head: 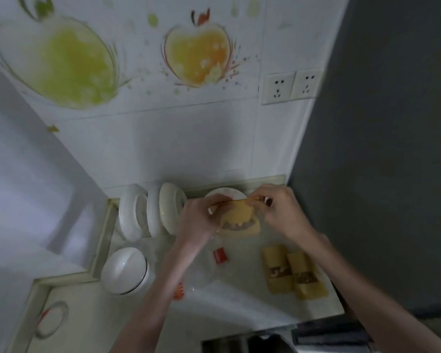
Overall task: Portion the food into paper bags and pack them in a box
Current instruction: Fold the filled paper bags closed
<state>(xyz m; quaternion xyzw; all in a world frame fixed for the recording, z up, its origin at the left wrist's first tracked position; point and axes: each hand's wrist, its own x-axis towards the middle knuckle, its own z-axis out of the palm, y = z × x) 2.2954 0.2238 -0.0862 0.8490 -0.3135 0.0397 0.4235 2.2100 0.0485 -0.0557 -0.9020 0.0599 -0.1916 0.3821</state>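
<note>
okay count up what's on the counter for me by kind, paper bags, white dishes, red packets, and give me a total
Paper bags: 3, one held by the left hand and right hand at, two lying at and
White dishes: 5, at and
Red packets: 2, at and
Total: 10

Left hand (201, 220) and right hand (278, 210) pinch the top edge of a paper bag (239, 221) over a plate (224, 193) | two filled bags (293, 271) lie right on the counter (239, 301) | white bowls (148, 210) stand left | tiled wall behind
</note>
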